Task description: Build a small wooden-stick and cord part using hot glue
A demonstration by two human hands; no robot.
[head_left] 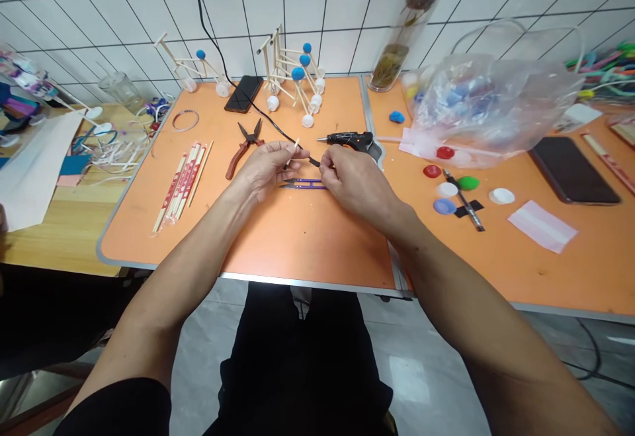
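My left hand [270, 166] is closed, pinching a short pale stick [296, 145] that pokes up between thumb and fingers. Close beside it on the right, my right hand [350, 174] is closed too, its fingertips pressed together; what they hold is hidden. A dark strip or cord end [313, 161] shows between the hands. Purple thread snips [302, 184] lie just below, partly covered by my right hand. Behind that hand rests a black glue gun [350, 139], nozzle facing left. Pliers with red handles [238, 159] lie left of my left hand, jaws apart.
Wrapped chopsticks [183, 181] lie at left. Stick models with blue balls and white wheels [297, 75] stand at the back, near a phone [244, 93] and a black cable [223, 65]. A plastic bag [486, 105], bottle caps [445, 206] and a pen [464, 201] are at right.
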